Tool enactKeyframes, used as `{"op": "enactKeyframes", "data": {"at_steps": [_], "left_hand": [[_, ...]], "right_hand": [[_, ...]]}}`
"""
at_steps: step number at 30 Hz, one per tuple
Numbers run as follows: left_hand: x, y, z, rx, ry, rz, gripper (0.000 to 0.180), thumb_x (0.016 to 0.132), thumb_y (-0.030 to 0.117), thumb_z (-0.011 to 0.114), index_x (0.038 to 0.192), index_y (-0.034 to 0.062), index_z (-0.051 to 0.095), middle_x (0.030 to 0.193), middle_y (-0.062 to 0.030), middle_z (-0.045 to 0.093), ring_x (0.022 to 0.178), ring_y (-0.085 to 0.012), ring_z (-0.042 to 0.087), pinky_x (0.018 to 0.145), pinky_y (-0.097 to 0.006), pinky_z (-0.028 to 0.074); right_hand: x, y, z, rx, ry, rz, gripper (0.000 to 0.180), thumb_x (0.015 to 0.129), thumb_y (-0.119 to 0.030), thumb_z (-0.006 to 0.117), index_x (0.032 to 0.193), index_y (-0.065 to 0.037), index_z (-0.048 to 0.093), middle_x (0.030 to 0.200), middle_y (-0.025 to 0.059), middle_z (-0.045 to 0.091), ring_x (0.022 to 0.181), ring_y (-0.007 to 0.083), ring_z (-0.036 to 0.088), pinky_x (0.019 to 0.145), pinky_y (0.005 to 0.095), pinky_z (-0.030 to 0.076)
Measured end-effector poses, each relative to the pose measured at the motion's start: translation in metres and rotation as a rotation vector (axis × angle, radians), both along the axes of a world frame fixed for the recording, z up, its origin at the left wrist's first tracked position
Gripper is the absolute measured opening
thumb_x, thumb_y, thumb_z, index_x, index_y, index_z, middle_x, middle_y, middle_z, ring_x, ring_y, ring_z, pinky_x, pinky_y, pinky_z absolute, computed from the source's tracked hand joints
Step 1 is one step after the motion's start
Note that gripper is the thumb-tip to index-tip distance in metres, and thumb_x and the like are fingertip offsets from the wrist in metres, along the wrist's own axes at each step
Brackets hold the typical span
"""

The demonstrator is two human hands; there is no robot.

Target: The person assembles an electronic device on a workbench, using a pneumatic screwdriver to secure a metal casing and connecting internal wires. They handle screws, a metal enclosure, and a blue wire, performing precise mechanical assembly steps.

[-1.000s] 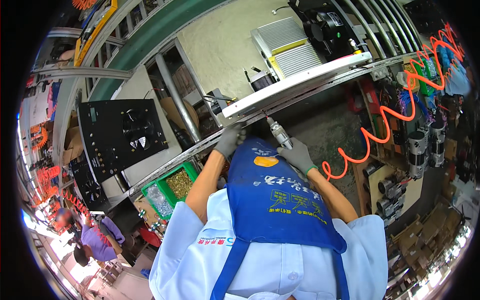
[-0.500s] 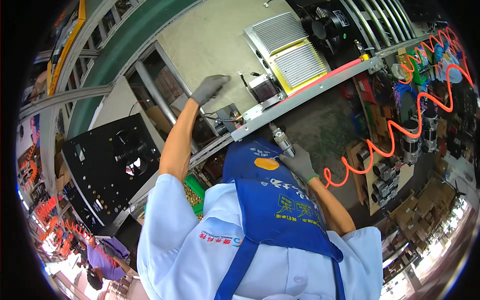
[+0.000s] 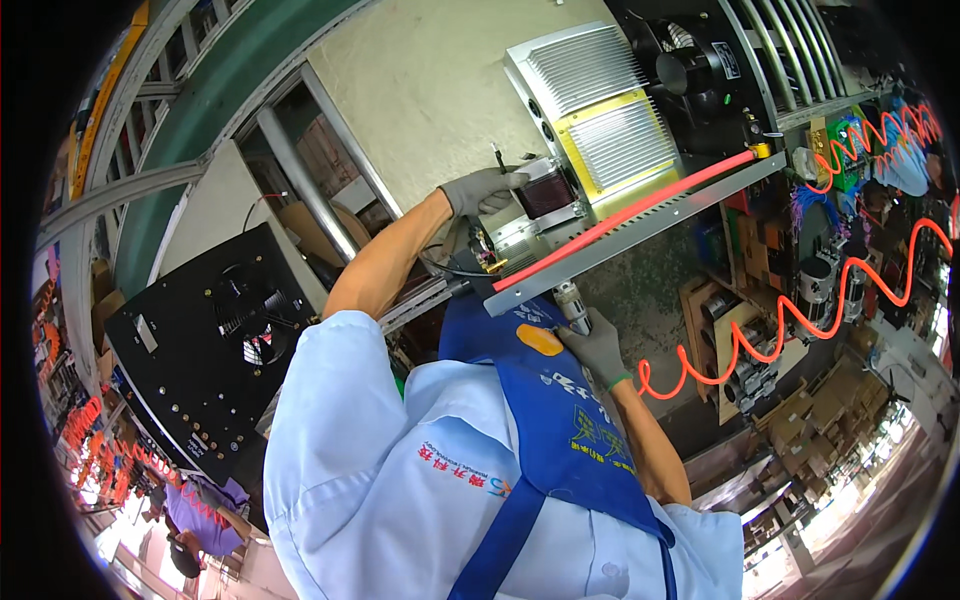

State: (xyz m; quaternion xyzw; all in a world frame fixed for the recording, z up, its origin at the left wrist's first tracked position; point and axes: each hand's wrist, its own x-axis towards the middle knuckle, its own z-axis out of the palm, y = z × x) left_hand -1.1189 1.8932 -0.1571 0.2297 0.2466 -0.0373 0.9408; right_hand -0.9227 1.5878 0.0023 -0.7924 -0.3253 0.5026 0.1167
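Head view, looking down past the blue apron (image 3: 560, 420). The left hand (image 3: 482, 189), in a grey glove, is stretched out and up to the dark brown block (image 3: 548, 190) that sits on the metal unit; its fingers (image 3: 505, 181) curl round the block's near edge and rest on it, partly closed rather than clenched. Whether the block is actually gripped or only touched, I cannot tell. A thin black wire (image 3: 497, 157) stands up just above that hand.

The right hand (image 3: 597, 345), also gloved, is low and close to the body, wrapped tight round the handle of a power screwdriver (image 3: 572, 303). The tool points up, its tip right at the underside of the slotted grey rail (image 3: 640, 230) that runs slantwise across the middle. An orange tube (image 3: 620, 222) lies along the top of that rail. The coiled orange hose (image 3: 790, 310) trails off to the right of the hand.

Beyond the rail lies the finned silver heat sink (image 3: 600, 100), with a yellow-edged panel on it, and a black fan (image 3: 690, 60) just beside it. Well apart, at lower left, stands a black panel (image 3: 200, 350) with its own fan grille.
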Motion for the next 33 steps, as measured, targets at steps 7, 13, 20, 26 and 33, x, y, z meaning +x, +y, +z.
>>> {"op": "enactKeyframes", "data": {"at_steps": [7, 13, 20, 26, 33], "left_hand": [[-0.003, 0.001, 0.035, 0.086, 0.179, 0.005, 0.039, 0.098, 0.05, 0.066, 0.109, 0.0134, 0.062, 0.056, 0.0104, 0.028, 0.045, -0.0033, 0.022, 0.042, -0.026, 0.013], [0.001, 0.004, 0.039, 0.186, 0.31, -0.028, 0.043, 0.093, 0.056, 0.07, 0.092, 0.0143, 0.06, 0.055, 0.0098, 0.029, 0.044, -0.0043, 0.021, 0.042, -0.027, 0.014], [0.002, -0.004, 0.044, 0.154, 0.276, 0.05, 0.044, 0.093, 0.057, 0.069, 0.092, 0.0136, 0.061, 0.055, 0.0098, 0.028, 0.043, -0.0051, 0.021, 0.041, -0.027, 0.014], [0.002, -0.009, 0.037, 0.122, 0.315, 0.071, 0.044, 0.095, 0.056, 0.067, 0.09, 0.0129, 0.061, 0.054, 0.0093, 0.027, 0.043, -0.0054, 0.019, 0.041, -0.028, 0.014], [-0.003, -0.009, 0.05, 0.308, 0.344, 0.045, 0.041, 0.097, 0.051, 0.065, 0.097, 0.01, 0.064, 0.059, 0.0087, 0.035, 0.049, -0.0052, 0.029, 0.044, -0.027, 0.022]], "right_hand": [[0.001, -0.002, -0.01, -0.036, 0.026, 0.0, 0.045, 0.078, -0.033, 0.081, 0.11, -0.004, 0.067, 0.094, 0.0147, 0.073, 0.087, 0.0233, 0.072, 0.079, 0.0378, 0.055], [-0.001, 0.001, -0.012, -0.041, 0.046, 0.0, 0.045, 0.079, -0.032, 0.081, 0.111, -0.004, 0.067, 0.094, 0.013, 0.073, 0.087, 0.0203, 0.071, 0.08, 0.0363, 0.054], [-0.008, 0.008, -0.011, 0.008, 0.023, -0.025, 0.038, 0.082, -0.028, 0.081, 0.104, -0.001, 0.065, 0.088, 0.0123, 0.071, 0.079, 0.0139, 0.064, 0.073, 0.0349, 0.052], [-0.005, -0.007, -0.033, 0.003, -0.006, -0.026, 0.047, 0.079, -0.037, 0.083, 0.104, -0.003, 0.064, 0.09, 0.0174, 0.072, 0.083, 0.0249, 0.072, 0.075, 0.0388, 0.053], [-0.009, -0.009, -0.038, 0.046, -0.059, 0.013, 0.05, 0.077, -0.039, 0.083, 0.107, -0.004, 0.064, 0.091, 0.0158, 0.072, 0.088, 0.028, 0.073, 0.076, 0.04, 0.054]]}}
